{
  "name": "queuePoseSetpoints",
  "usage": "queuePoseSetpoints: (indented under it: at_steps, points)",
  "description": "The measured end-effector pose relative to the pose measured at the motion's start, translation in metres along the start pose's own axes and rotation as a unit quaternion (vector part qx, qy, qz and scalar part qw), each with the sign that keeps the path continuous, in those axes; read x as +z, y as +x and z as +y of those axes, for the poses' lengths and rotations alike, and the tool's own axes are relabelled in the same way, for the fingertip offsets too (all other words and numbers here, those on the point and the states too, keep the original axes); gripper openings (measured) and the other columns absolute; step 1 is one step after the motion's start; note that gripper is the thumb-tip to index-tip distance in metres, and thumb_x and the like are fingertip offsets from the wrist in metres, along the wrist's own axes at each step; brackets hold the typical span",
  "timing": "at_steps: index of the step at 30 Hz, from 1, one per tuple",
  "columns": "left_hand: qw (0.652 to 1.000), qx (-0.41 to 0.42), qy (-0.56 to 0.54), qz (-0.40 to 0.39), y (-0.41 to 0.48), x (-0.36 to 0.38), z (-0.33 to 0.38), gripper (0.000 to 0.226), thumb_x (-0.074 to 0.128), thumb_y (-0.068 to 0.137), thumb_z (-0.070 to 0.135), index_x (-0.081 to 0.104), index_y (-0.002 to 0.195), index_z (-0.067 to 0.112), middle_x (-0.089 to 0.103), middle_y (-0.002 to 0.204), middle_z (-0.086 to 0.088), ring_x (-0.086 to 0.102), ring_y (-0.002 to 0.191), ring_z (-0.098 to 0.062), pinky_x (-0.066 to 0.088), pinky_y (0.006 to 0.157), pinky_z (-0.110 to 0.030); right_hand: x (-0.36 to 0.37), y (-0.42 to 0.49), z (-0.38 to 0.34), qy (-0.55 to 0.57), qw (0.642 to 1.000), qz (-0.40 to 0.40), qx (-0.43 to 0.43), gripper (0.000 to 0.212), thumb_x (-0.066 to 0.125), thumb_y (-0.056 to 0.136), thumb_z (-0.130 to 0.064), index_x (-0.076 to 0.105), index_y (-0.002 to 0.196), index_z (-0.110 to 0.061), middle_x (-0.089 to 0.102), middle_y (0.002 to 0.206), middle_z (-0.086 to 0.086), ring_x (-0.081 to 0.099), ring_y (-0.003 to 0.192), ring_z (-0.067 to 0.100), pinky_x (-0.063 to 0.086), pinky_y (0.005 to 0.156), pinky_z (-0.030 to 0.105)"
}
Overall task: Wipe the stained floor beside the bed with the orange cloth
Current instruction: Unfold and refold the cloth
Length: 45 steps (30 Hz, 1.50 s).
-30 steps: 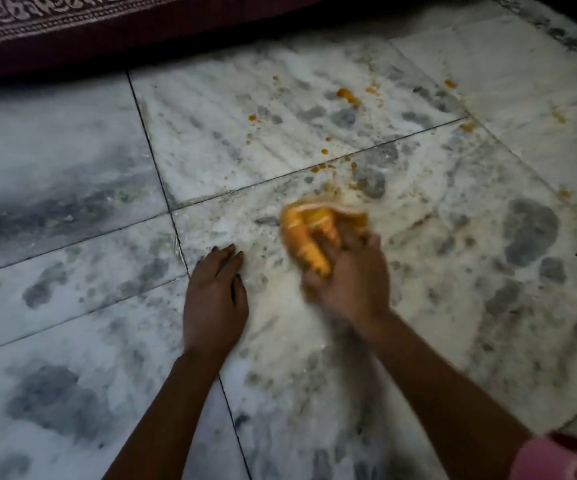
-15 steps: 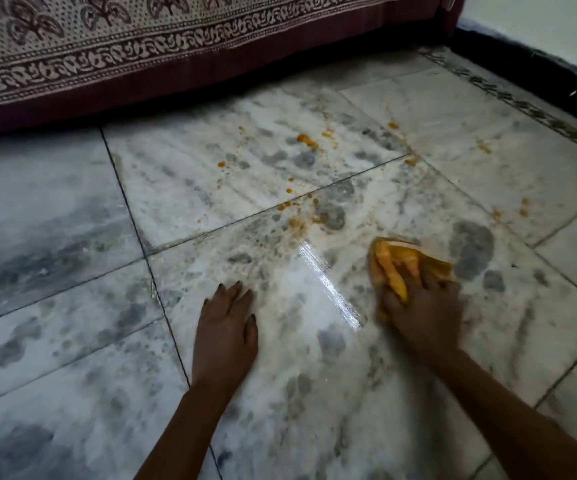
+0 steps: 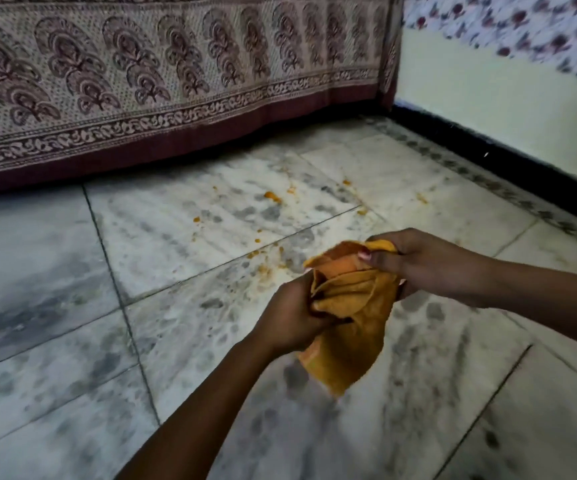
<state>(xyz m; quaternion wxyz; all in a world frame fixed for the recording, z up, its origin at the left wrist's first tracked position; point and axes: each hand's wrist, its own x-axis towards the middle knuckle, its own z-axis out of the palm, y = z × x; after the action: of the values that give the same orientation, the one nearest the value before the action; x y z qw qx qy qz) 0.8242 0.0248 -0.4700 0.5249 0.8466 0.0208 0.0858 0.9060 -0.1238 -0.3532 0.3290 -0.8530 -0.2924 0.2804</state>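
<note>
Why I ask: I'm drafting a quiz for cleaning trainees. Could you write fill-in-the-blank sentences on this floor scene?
1. The left hand and right hand both grip the cloth, whose colour is ___.
2. Orange stains dot the floor between the hands and the ___.
3. The skirting along the wall is ___.
Missing words: orange; bed; black.

Orange cloth (image 3: pixel 353 327): soft, matt, nappy fabric. Floor (image 3: pixel 55 271): polished white marble tiles, grey-veined, faintly glossy, spotted orange. Bedsheet (image 3: pixel 176 81): block-printed matt cotton-like cloth. Wall (image 3: pixel 488 98): smooth paint.
</note>
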Motion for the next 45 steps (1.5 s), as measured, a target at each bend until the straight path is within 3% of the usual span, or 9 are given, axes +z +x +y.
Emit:
queuePoseSetpoints:
  at_steps: [6,11,17,23,26,31,34,41,45]
  points:
    - [0.997,0.063,-0.004,0.037,0.032,-0.014,0.067,0.027,0.063,0.085,0.019,0.057,0.11,0.027,0.063,0.087,0.013,0.059,0.058,0.003,0.043,0.045,-0.011,-0.057,-0.021,-0.023,0.047,0.986,0.16,0.001,0.022,0.049,0.097,-0.021,0.062,0.083,-0.009,0.062,0.077,0.009,0.061,0.069,0.021,0.053,0.055,0.027]
    - [0.983,0.138,0.118,0.029,0.042,-0.04,0.111,0.022,0.061,0.087,0.023,0.059,0.108,0.027,0.063,0.076,0.016,0.058,0.061,0.006,0.038,0.047,-0.007,-0.088,-0.033,-0.006,0.23,0.935,0.261,0.064,0.016,0.052,0.092,-0.01,0.06,0.079,-0.017,0.056,0.069,0.002,0.055,0.061,0.014,0.048,0.052,0.024]
    - [0.971,0.177,0.162,-0.013,0.055,-0.056,0.143,0.035,0.052,0.089,0.005,0.042,0.105,0.035,0.068,0.085,0.006,0.052,0.055,0.002,0.037,0.052,-0.016,-0.094,-0.044,0.003,0.314,0.93,0.178,0.067,0.04,0.036,0.093,0.003,0.059,0.115,-0.021,0.063,0.098,0.003,0.057,0.069,0.021,0.052,0.045,0.024]
    - [0.983,0.169,0.07,-0.026,0.073,-0.058,0.178,0.029,0.046,0.077,0.006,0.05,0.089,0.032,0.059,0.082,-0.025,0.046,0.062,-0.019,0.041,0.052,-0.032,-0.09,-0.054,-0.006,-0.038,0.973,0.224,-0.028,0.038,0.045,0.084,-0.064,0.064,0.107,-0.04,0.065,0.103,-0.01,0.064,0.09,0.011,0.051,0.081,0.033]
    - [0.983,0.17,0.049,-0.055,0.078,-0.06,0.191,0.02,0.047,0.072,0.016,0.053,0.085,0.03,0.057,0.086,-0.031,0.046,0.067,-0.022,0.044,0.057,-0.043,-0.092,-0.058,-0.011,0.11,0.982,0.084,-0.126,0.064,0.069,0.072,-0.048,0.043,0.131,-0.044,0.05,0.133,-0.017,0.048,0.121,0.001,0.04,0.104,0.029]
    - [0.973,0.197,0.027,-0.12,0.083,-0.067,0.211,0.016,0.051,0.076,0.015,0.057,0.087,0.024,0.061,0.08,0.004,0.053,0.078,-0.01,0.044,0.07,-0.022,-0.069,-0.051,0.002,0.138,0.978,0.027,-0.156,0.054,0.078,0.069,-0.004,0.056,0.108,-0.034,0.067,0.108,-0.012,0.065,0.099,0.001,0.053,0.086,0.021]
    - [0.971,0.194,0.049,-0.131,0.084,-0.076,0.205,0.013,0.055,0.077,0.016,0.06,0.086,0.024,0.065,0.079,0.014,0.056,0.079,-0.008,0.048,0.073,-0.026,-0.071,-0.05,0.005,0.12,0.984,0.035,-0.13,0.03,0.078,0.071,-0.01,0.062,0.086,-0.03,0.068,0.083,-0.019,0.067,0.072,-0.005,0.051,0.061,0.01]
    - [0.957,0.159,0.142,-0.198,0.077,-0.09,0.185,0.026,0.048,0.083,-0.017,0.06,0.091,0.004,0.063,0.07,0.016,0.053,0.05,0.012,0.038,0.047,-0.001,-0.102,-0.052,0.031,-0.114,0.988,0.078,-0.071,0.013,0.076,0.076,-0.024,0.065,0.08,-0.02,0.07,0.086,0.006,0.066,0.079,0.019,0.054,0.072,0.033]
    - [0.888,0.094,0.353,-0.278,0.083,-0.078,0.162,0.048,0.054,0.083,-0.003,0.065,0.103,0.04,0.06,0.112,0.0,0.053,0.064,0.01,0.047,0.06,-0.006,-0.117,-0.051,0.037,-0.305,0.944,0.121,-0.047,0.014,0.07,0.081,-0.033,0.056,0.083,-0.034,0.061,0.084,-0.01,0.055,0.075,0.007,0.044,0.065,0.026]
